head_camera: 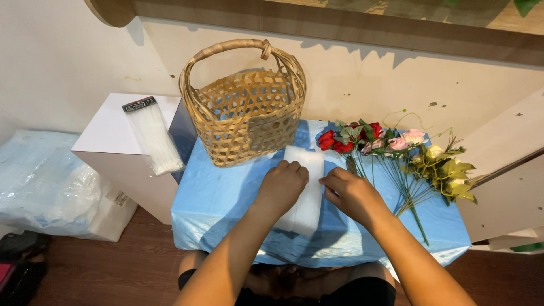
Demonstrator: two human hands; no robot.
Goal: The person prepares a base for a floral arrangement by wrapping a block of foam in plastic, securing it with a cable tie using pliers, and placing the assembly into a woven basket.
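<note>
One white foam sheet (pixel 306 187) lies flat on the blue-covered surface (pixel 221 198), just in front of the one woven basket (pixel 246 116), which stands upright with its handle arched over the top. The left hand (pixel 281 187) rests palm down on the sheet's left half, fingers loosely curled and pressing it flat, with nothing clasped in its grip. The right hand (pixel 351 192) touches the sheet's right edge with its fingertips, its grip narrow; whether it pinches the edge I cannot tell.

Right of the basket lies one spread bunch of artificial flowers (pixel 396 153), heads toward the wall: about three red, about three pink, and two or three pale yellow ones farthest from the basket, all on green stems.

Left of the basket stands one white box (pixel 122 136). On it lies one long clear packet (pixel 153 136) of white ties, with a small dark label strip at its far end. Farther left of the basket, on the floor, is a heap of clear plastic bags (pixel 45 181).
</note>
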